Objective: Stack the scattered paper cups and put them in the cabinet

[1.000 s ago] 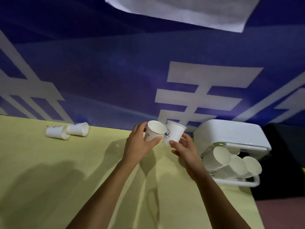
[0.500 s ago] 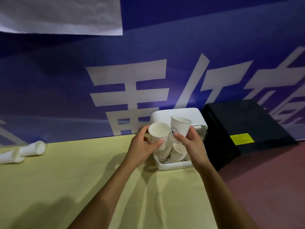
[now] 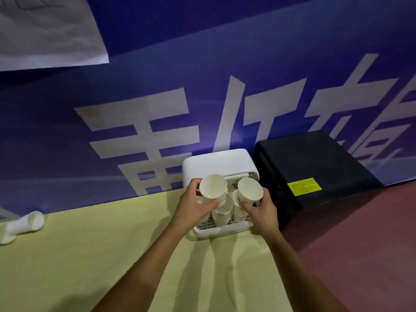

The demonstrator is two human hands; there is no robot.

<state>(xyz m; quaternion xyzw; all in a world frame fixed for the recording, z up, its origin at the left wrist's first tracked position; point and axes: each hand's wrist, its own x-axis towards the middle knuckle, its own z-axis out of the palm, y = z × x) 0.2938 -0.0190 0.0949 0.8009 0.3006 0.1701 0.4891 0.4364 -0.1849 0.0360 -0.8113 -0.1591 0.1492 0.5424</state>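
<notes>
As left grip (image 3: 193,210) wraps left cup (image 3: 212,188), right grip (image 3: 263,210) wraps right cup (image 3: 249,190).

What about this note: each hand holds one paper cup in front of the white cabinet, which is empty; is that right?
No: the head view shows stacked cups inside the white cabinet. The left hand and right hand do each hold one paper cup.

banner (image 3: 202,64): white Chinese characters, partly hidden | yellow label (image 3: 304,186): print illegible
</notes>
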